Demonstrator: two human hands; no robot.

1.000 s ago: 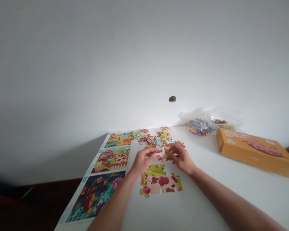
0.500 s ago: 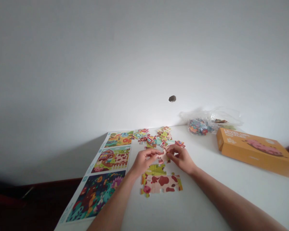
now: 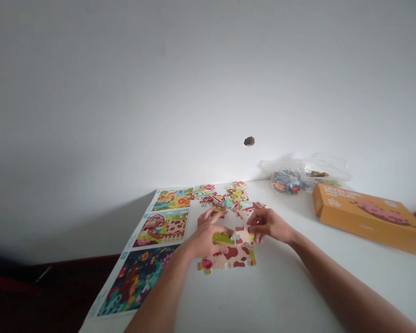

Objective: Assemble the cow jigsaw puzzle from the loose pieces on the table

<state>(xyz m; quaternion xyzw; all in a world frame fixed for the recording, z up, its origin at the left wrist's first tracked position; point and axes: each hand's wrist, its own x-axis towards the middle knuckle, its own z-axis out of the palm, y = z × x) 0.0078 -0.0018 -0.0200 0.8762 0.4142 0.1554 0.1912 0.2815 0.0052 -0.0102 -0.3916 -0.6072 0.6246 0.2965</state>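
A joined section of a cow jigsaw puzzle (image 3: 231, 259) lies on the white table, its brown-patched body and pink muzzle showing. My left hand (image 3: 208, 236) rests with fingers apart over the section's left side, hiding part of it and the edge of a green part (image 3: 223, 238). At the section's upper right, my right hand (image 3: 268, 225) pinches a pink-and-brown puzzle piece (image 3: 243, 235) by its right side. That piece sits against the top of the cow section; whether it is interlocked, I cannot tell. One loose pink piece (image 3: 241, 213) lies just beyond the hands.
Several loose puzzle pieces (image 3: 215, 199) are heaped toward the wall. Along the table's left edge lies a sheet of printed pictures (image 3: 162, 227). Clear bags of pieces (image 3: 287, 181) stand at the back right, behind an orange puzzle box (image 3: 364, 215). The wall has a small hole (image 3: 249, 141).
The pink-and-brown piece, held between both hands before, has come down toward me onto the cow section. My left hand has let go of it and spread over the section, which has shifted slightly.
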